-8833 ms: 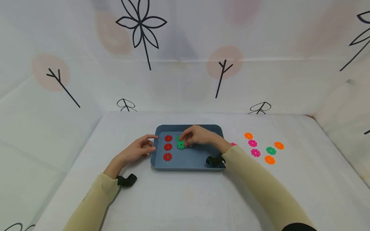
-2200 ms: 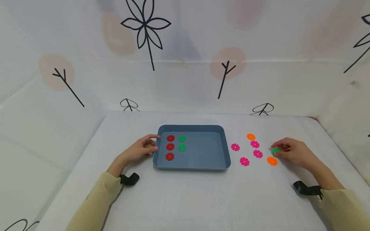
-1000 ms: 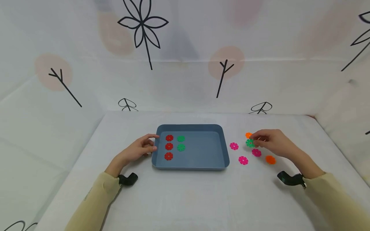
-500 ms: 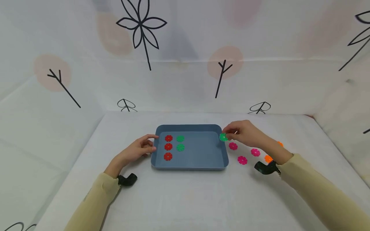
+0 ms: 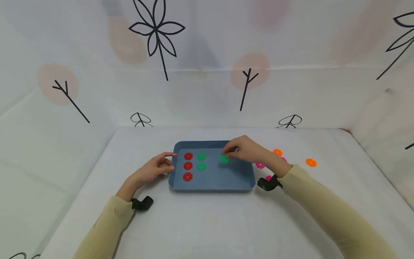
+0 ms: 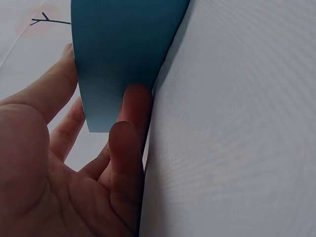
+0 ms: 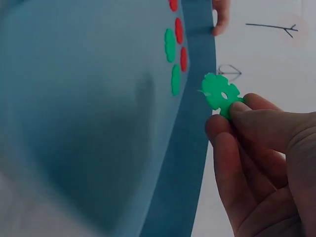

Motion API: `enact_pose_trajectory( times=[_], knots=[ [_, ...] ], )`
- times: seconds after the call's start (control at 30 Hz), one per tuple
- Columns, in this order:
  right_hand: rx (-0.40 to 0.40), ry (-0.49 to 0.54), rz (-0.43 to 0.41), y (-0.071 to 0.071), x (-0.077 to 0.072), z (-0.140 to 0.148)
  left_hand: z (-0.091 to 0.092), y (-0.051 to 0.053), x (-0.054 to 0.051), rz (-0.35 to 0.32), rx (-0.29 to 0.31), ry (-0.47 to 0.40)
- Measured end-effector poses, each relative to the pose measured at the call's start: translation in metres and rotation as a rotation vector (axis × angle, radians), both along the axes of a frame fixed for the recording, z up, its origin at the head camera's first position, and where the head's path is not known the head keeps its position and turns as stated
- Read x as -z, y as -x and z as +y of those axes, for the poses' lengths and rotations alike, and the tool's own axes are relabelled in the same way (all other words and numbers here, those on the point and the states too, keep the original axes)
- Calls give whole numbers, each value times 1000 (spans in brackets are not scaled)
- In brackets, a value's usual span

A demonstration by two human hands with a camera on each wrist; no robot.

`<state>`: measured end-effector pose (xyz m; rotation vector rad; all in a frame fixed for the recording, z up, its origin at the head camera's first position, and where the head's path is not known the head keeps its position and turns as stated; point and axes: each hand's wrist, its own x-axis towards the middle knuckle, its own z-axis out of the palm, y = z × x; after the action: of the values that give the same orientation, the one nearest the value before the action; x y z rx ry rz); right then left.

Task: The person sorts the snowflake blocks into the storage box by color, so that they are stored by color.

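My left hand (image 5: 150,172) holds the left edge of the blue tray (image 5: 211,189). In the left wrist view, a digit of that hand (image 6: 79,182) reaches the rim of the tray (image 6: 113,54), and other fingers lie low against its outer wall. Over the tray's right half, my right hand (image 5: 247,149) pinches a green flower-shaped disc (image 5: 224,158). The right wrist view shows this disc (image 7: 216,91) tilted between thumb and fingers of the right hand (image 7: 266,163). Three red discs (image 5: 188,166) form a column at the tray's left, beside two green discs (image 5: 201,166).
To the right of the tray, pink discs (image 5: 260,165) and orange discs (image 5: 311,162) lie on the white cloth (image 5: 200,226), some partly behind the right forearm. A patterned cloth backdrop (image 5: 200,97) rises behind and at both sides.
My right hand has picked up the green disc from the right-hand group and carried it left, past the tray's right rim and over its inside. The left hand stays at the tray's edge.
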<state>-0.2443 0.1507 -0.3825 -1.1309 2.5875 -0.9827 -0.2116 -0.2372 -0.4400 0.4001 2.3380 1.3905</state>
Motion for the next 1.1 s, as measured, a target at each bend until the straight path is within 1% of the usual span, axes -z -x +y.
enact_pose_trajectory(
  times=[0.2, 0.43, 0.6, 0.7, 0.9, 1.1],
  knots=[
    [-56, 16, -56, 8, 1, -28, -2, 1, 2, -11, -6, 9],
    [-100, -41, -147, 14, 11, -53, -3, 2, 4, -14, -4, -5],
    [-133, -85, -271, 14, 21, -65, -4, 3, 4, -15, 3, 1],
    [-153, -88, -325, 13, 25, -69, -4, 2, 4, -6, 7, -4],
    [-194, -139, -312, 11, 28, -75, -5, 2, 4, -7, 0, 1],
    [-225, -173, -339, 6, 26, -80, -4, 2, 5, -4, 9, -7]
  ],
)
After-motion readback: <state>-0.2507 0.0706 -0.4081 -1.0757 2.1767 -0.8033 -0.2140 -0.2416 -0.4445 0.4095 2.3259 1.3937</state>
